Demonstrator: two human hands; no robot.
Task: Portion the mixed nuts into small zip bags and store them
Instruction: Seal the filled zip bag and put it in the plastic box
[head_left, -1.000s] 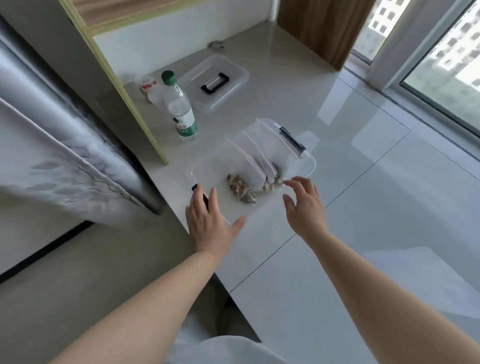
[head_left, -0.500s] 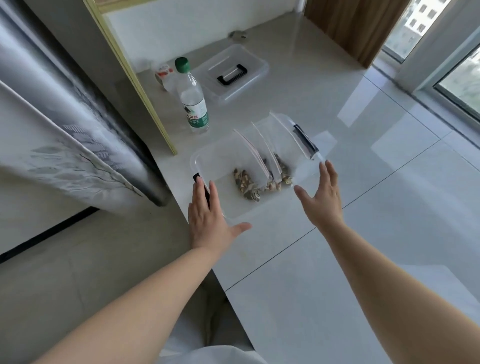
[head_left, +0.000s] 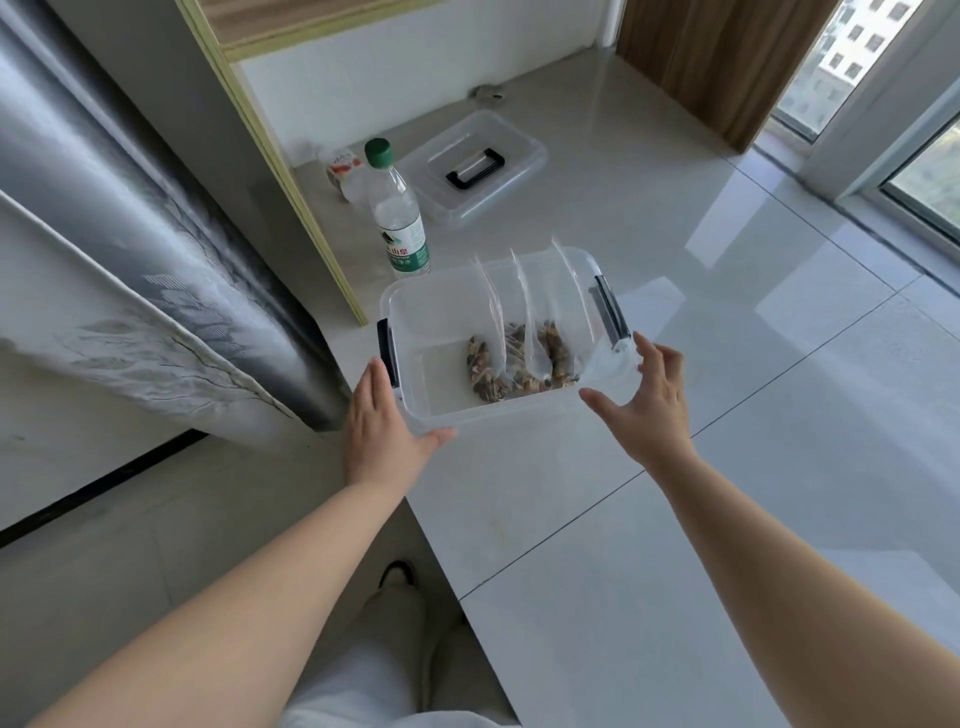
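Observation:
A clear plastic storage box (head_left: 415, 306) with black side latches stands on the pale counter. Three small zip bags (head_left: 519, 353) of mixed nuts stand upright inside it, toward its right half. My left hand (head_left: 382, 431) lies flat against the box's near left corner, fingers along the left latch and thumb on the front wall. My right hand (head_left: 644, 410) is spread at the near right corner, fingertips by the right latch and thumb at the front wall. Neither hand is closed around anything.
The box's clear lid (head_left: 472, 171) with a black handle lies farther back. A water bottle (head_left: 397, 218) with a green cap stands behind the box, beside a small packet (head_left: 343, 166). A grey fridge (head_left: 130, 260) is at the left. The counter edge (head_left: 441, 551) runs near my legs.
My right hand drew back from the bags and moved right to the box's near right corner, fingers spreading. My left hand stayed at the near left corner.

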